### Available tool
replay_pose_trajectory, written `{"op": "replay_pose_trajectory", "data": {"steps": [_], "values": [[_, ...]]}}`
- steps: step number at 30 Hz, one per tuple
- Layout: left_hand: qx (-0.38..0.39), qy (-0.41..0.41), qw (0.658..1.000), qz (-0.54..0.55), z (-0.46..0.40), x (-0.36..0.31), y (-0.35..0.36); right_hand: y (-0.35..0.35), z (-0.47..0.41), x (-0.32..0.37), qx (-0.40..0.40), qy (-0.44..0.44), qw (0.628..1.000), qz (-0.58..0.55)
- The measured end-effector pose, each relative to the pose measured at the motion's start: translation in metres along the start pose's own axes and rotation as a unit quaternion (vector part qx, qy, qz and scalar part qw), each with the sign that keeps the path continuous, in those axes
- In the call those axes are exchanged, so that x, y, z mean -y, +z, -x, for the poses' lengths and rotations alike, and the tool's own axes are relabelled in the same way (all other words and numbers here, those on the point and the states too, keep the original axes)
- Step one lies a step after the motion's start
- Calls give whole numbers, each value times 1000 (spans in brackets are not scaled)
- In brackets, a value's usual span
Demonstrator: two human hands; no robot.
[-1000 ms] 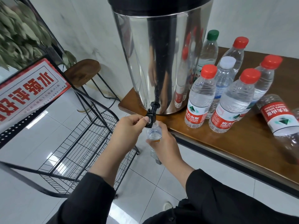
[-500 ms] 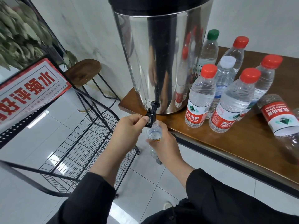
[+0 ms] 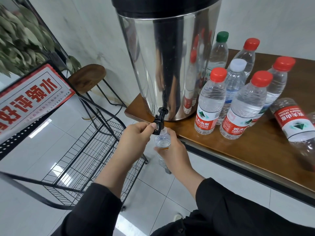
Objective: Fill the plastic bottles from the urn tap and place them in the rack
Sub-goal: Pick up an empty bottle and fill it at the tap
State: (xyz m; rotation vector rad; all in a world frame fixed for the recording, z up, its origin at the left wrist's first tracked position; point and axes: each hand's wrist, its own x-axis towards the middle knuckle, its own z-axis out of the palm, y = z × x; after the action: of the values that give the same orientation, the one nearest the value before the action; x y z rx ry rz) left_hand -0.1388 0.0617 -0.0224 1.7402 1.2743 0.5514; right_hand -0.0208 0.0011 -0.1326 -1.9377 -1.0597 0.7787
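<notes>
While hands hide its body, bottle point(image 3: 162, 140) mouth meets tap point(image 3: 158, 124).

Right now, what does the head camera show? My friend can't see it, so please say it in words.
A person's right hand holds an open plastic bottle under the black tap of a steel urn, while the left hand works the tap. Capped bottles stand on the wooden table; a wire rack waits left.

A round wooden stool point(image 3: 87, 77) by the wall — leafy plant point(image 3: 18, 40) above a red-bordered sign point(image 3: 30, 97).
</notes>
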Motion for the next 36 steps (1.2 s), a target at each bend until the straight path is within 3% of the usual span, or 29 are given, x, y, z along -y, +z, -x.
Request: {"op": "replay_pose_trajectory", "data": {"steps": [36], "values": [[-7, 18, 1000, 10, -3, 7, 1, 3, -3, -2, 2, 3, 1000, 4]]}}
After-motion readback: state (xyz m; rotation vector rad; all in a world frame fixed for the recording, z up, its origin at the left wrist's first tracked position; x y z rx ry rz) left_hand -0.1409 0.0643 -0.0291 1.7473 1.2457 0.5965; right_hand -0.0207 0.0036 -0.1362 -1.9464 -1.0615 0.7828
